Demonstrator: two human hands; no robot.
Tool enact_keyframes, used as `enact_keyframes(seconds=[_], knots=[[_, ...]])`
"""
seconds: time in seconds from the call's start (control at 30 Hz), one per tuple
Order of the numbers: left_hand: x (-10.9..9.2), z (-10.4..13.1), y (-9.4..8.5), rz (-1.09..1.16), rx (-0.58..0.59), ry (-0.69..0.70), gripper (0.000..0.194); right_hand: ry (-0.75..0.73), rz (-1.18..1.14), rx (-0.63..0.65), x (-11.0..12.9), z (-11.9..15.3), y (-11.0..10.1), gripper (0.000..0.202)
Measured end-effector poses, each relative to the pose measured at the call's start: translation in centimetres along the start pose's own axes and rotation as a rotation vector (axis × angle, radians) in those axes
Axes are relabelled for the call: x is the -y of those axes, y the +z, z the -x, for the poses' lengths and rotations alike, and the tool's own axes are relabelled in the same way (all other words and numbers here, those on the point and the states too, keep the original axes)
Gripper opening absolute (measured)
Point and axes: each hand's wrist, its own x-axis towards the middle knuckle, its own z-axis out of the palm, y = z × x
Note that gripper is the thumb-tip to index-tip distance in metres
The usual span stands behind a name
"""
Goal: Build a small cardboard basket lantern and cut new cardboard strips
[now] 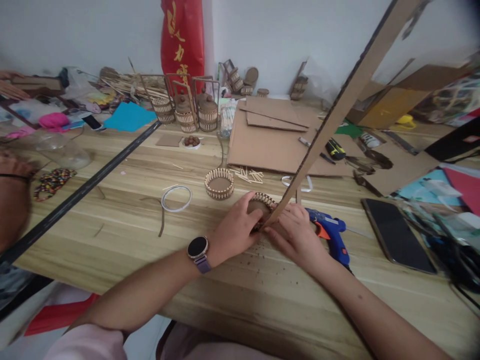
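My left hand [237,226], with a watch on the wrist, is closed around the near-left side of a small round stick basket [264,199] with a brown cardboard base. My right hand [298,231] pinches the low end of a long cardboard strip [325,127] against that basket's near-right rim. The strip slants up to the upper right. My fingers hide the exact contact. A second round stick basket [219,186] stands just beyond my left hand. A blue glue gun [335,235] lies right of my right hand.
Loose sticks [249,174] and cardboard sheets [270,142] lie beyond the baskets. Finished lidded baskets [197,112] stand behind. A roll of white tape [176,199] is left, a phone [397,235] right. Another person's arm [14,200] is at the left edge.
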Motion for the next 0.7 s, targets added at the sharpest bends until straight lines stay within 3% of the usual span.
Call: enact_keyframes(seconds=[0.53,0.7], knots=[[0.1,-0.1,0.3,-0.014,-0.030,0.010,0.025,-0.034,-0.091,-0.035,0.0,-0.2,0.1,0.008],[-0.1,0.1,-1.6,-0.041,0.043,0.023,0.034,-0.039,-0.099,-0.034,0.2,-0.3,-0.1,0.010]])
